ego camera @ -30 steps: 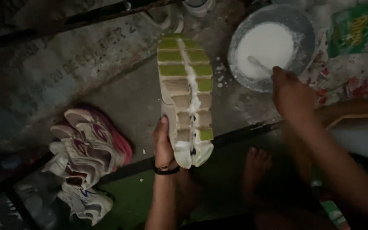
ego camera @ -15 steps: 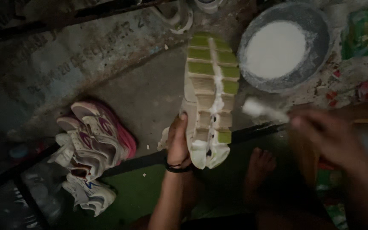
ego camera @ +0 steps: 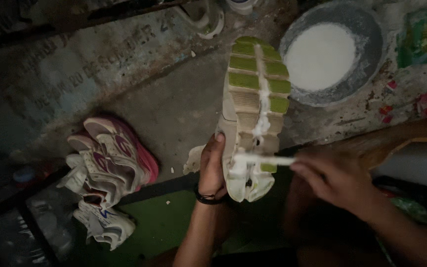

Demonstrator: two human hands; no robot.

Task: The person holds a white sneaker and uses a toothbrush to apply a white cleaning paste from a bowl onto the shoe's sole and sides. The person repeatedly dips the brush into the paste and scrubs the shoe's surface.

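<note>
We see a shoe point(ego camera: 253, 118) turned sole up over the concrete floor point(ego camera: 174, 99), green and beige tread blocks streaked with white foam. Our left hand point(ego camera: 212, 170) grips its heel edge; our right hand point(ego camera: 334, 180) closes around a white brush point(ego camera: 260, 160) touching the sole

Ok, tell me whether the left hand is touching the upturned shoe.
Touching. The head view shows the left hand wrapped around the heel edge of the shoe, thumb pressed on the sole's side, no gap visible.

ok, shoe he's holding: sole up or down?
Sole up. The shoe shows its green-and-cream tread with white foam along it; left hand grips its side, right hand holds a brush on it.
</note>
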